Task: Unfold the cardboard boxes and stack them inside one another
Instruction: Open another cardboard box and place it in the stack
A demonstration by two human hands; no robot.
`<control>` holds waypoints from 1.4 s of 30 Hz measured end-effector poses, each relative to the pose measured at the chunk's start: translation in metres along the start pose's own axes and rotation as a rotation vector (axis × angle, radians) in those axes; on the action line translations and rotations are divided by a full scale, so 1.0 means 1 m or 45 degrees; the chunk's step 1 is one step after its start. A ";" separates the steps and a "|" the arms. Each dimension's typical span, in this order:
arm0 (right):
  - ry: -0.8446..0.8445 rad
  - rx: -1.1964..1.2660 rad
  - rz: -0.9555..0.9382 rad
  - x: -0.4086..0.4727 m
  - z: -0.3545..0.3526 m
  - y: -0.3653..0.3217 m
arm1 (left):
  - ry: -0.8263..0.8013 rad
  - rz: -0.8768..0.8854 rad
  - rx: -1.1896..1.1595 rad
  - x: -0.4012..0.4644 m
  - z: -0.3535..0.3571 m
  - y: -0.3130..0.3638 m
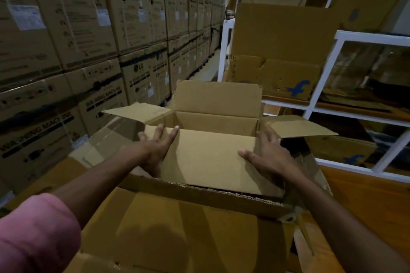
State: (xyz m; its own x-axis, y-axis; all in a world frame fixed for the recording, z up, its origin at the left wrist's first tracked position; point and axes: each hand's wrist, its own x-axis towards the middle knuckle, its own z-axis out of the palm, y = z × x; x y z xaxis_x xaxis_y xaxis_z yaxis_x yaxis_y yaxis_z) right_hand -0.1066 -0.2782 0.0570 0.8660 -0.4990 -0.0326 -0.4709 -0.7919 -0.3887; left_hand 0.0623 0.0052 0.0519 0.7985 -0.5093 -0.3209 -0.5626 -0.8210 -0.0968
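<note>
A small opened cardboard box (208,157) sits partly down inside a larger open cardboard box (177,228) in front of me. The small box's four top flaps stand out, the far one upright, the side ones spread left and right. My left hand (155,146) lies flat with spread fingers on the left end of its near flap. At the right end of that flap my right hand (268,157) presses on it, thumb on the flap's face and fingers over the box's right corner. The large box's torn near rim (221,193) runs just below the small box.
A wall of stacked washing-machine cartons (77,40) fills the left side. A white metal rack (321,77) on the right holds flattened and folded cardboard boxes (284,33). A narrow aisle (210,66) runs away between them.
</note>
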 end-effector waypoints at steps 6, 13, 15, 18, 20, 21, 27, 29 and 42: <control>-0.290 -0.206 -0.049 -0.006 0.005 0.001 | -0.320 0.108 0.111 -0.005 -0.013 -0.012; -0.841 -0.015 0.023 -0.007 0.020 0.002 | -0.419 0.239 -0.112 -0.010 -0.001 -0.021; -0.859 -0.104 -0.022 -0.009 0.034 0.003 | -0.299 0.340 -0.112 -0.012 0.007 -0.014; -0.903 -0.166 -0.040 -0.012 0.051 0.008 | -0.300 0.399 -0.152 -0.011 0.017 0.002; -0.918 -0.181 -0.072 -0.011 0.053 0.010 | -0.318 0.398 -0.126 -0.009 0.018 0.010; -0.913 -0.164 -0.078 -0.010 0.053 0.013 | -0.311 0.394 -0.119 -0.008 0.017 0.014; -0.819 -0.031 -0.067 0.005 0.052 0.025 | -0.224 0.313 -0.125 0.009 0.019 0.025; -0.606 -0.050 -0.151 0.008 0.050 0.022 | -0.045 0.269 -0.144 0.016 0.018 0.030; 0.648 -0.487 -0.428 -0.001 0.013 0.020 | 1.195 0.436 -0.100 0.025 -0.007 0.145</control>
State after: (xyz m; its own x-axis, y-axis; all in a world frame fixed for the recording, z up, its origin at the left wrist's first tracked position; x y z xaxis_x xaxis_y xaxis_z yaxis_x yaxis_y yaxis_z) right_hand -0.1151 -0.2889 0.0368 0.8325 -0.2345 0.5020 -0.2990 -0.9529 0.0508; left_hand 0.0020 -0.1284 0.0363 0.4608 -0.6912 0.5567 -0.8053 -0.5892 -0.0650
